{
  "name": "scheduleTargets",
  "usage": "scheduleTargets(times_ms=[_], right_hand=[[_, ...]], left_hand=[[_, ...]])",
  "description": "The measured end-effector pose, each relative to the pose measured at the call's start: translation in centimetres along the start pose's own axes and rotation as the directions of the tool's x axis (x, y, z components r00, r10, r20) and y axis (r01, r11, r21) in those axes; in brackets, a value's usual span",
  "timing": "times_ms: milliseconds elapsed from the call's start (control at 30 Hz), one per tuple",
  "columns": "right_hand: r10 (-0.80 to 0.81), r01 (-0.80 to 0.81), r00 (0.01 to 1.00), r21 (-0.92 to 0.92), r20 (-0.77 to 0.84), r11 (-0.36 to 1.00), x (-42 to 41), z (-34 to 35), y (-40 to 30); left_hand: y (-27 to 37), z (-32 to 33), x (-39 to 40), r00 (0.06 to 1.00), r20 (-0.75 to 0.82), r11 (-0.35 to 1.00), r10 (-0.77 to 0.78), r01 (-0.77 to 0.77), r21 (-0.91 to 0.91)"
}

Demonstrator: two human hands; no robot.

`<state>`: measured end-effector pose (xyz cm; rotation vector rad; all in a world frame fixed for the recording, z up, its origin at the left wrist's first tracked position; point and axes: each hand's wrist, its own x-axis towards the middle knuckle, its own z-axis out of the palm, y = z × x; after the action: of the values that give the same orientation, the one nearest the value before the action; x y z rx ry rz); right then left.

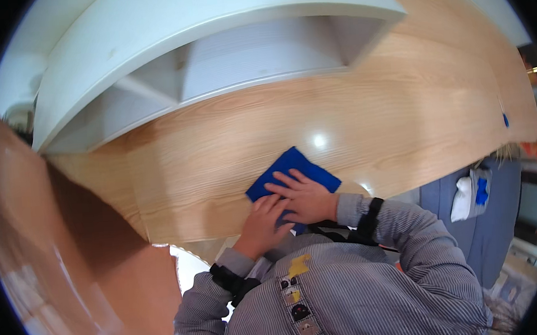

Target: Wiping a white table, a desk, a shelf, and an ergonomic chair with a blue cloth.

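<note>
A blue cloth (293,158) lies flat and turned at an angle on the wood-grain tabletop (330,112), near its front edge. My right hand (301,197) rests palm down on the cloth, its fingers spread and pointing up and left. Against it, my left hand (265,221) touches the lower left part of the cloth, with its fingertips beside the right palm. Both hands press from above, and neither visibly grips the cloth. The part of the cloth under the hands is hidden.
A white open-fronted shelf unit (262,77) with compartments stands along the back of the table. At the left is a glossy brown surface (132,289). Grey fabric (470,242) hangs at the right, with a white and a blue item at its top. A small blue object (505,119) is near the right edge.
</note>
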<state>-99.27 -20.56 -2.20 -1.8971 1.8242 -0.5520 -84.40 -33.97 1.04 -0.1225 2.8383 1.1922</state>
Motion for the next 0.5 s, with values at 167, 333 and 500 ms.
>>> scheduleTargets(times_ms=[167, 333, 500], right_hand=[[0.282, -0.299, 0.949, -0.115, -0.144, 0.947, -11.4, -3.6, 4.3], [0.532, -0.619, 0.759, -0.163, -0.375, 0.768, -21.5, -6.7, 9.6], [0.667, -0.842, 0.504, -0.141, -0.549, 0.521, -29.6, -9.7, 15.3]], left_hand=[[4.8, 5.1, 9.1, 0.967, 0.151, 0.962, 0.204, -0.17, -0.213], [8.9, 7.8, 14.4, 0.965, 0.104, 0.949, 0.239, -0.209, -0.235], [7.8, 6.1, 14.5, 0.996, 0.08, 0.965, -0.042, 0.061, -0.254]])
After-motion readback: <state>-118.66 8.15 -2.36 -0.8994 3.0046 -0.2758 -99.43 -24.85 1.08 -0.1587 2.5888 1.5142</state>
